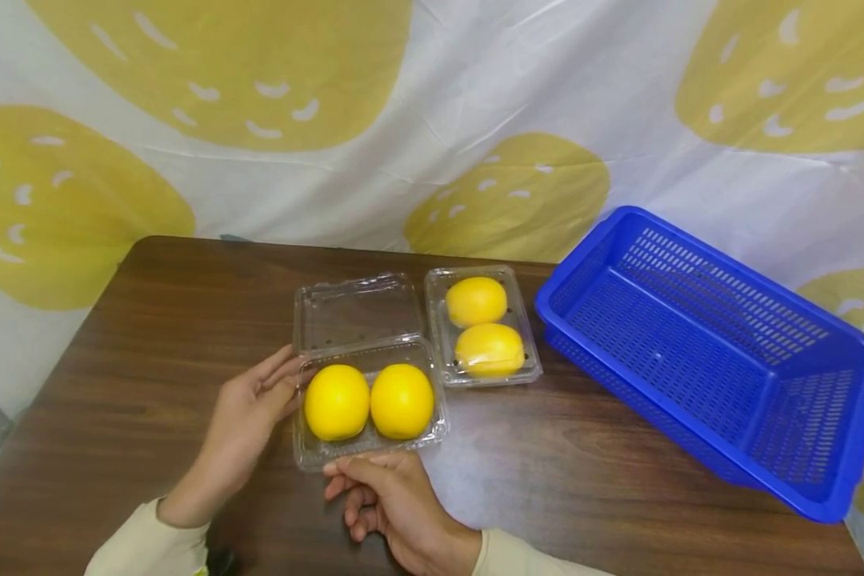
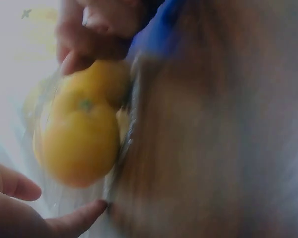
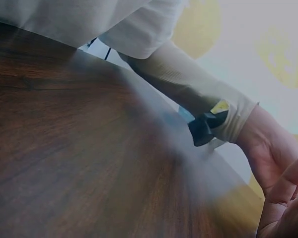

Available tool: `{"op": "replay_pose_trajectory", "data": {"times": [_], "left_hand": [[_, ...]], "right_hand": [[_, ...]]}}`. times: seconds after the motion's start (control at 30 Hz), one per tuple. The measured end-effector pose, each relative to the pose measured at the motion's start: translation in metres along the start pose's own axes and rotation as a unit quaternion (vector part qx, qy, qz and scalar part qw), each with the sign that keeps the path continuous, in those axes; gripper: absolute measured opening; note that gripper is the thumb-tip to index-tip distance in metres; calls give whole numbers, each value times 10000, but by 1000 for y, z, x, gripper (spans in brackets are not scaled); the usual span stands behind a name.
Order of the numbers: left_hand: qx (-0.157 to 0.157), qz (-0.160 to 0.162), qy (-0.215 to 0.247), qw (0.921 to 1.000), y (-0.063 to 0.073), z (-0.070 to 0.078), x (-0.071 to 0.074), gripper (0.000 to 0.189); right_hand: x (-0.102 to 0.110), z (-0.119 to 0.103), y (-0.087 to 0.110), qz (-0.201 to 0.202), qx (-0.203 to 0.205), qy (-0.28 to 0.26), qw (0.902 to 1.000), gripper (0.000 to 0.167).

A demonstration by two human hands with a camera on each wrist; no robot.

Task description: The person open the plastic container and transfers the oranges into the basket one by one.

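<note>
While the right hand (image 1: 403,508) lies at the near side, its thumb and forefinger appear to pinch the front lip of the open clamshell (image 1: 311,456), the other fingers curling below. Just past it, the left hand (image 1: 238,428) has thumb and fingers apart at the left edge, touching rather than gripping (any hidden fingertips I cannot judge). That hold probably steadies the light plastic from two sides. The clamshell is at the wooden table (image 1: 144,416), between the hands, and its two round yellow fruits (image 1: 337,402) lie side by side, likely because the snug base stops them rolling. Beyond them the clear lid (image 1: 360,316) is folded back, leaving the top uncovered. Just to the right sits a second box (image 1: 439,312), seemingly closed over two more fruits (image 1: 490,350). Farther right, a blue basket (image 1: 691,368) stands askew near the patterned cloth (image 1: 504,80), perhaps to leave the hands room. Though blurred, the left wrist view shows a greenish stem mark (image 2: 85,104) that the head view does not; the right wrist view misses clamshell and fruit but plainly shows a dark device (image 3: 203,130) at the left cuff.
</note>
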State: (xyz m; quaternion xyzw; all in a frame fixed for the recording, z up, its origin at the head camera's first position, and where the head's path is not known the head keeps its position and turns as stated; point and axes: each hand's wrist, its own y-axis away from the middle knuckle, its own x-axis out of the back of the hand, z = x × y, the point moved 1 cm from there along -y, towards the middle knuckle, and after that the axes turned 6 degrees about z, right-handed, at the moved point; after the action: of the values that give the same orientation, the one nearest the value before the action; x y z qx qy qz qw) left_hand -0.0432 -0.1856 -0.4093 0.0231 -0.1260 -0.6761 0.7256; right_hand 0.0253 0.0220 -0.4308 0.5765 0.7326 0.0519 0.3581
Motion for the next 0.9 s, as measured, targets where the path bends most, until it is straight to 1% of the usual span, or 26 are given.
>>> {"op": "replay_pose_trajectory", "data": {"times": [0.07,0.17,0.23,0.33,0.47,0.6,0.8,0.9], "left_hand": [[-26,90,13,10000,5,-1,-2,59],[-123,210,-144,9996,14,-3,-4,58],[-153,234,-241,9993,19,-5,-6,58],[-97,229,-321,9992,26,-6,-8,60],[-3,117,-299,9995,36,-8,-7,63],[77,39,-153,9998,45,-9,-7,65],[94,118,81,9999,53,-11,-10,64],[75,177,112,9998,56,-13,-12,64]], "right_hand": [[0,0,0,3,-8,-4,10000,31],[0,0,-1,-15,9,-1,10000,30],[0,0,-1,-24,27,4,10000,32],[0,0,-1,-24,43,-4,10000,35],[-1,0,-1,-6,20,-5,10000,36],[-1,0,-1,17,-11,23,10000,37],[0,1,-1,1,-5,20,10000,37],[0,2,-1,-16,-19,3,10000,37]]}}
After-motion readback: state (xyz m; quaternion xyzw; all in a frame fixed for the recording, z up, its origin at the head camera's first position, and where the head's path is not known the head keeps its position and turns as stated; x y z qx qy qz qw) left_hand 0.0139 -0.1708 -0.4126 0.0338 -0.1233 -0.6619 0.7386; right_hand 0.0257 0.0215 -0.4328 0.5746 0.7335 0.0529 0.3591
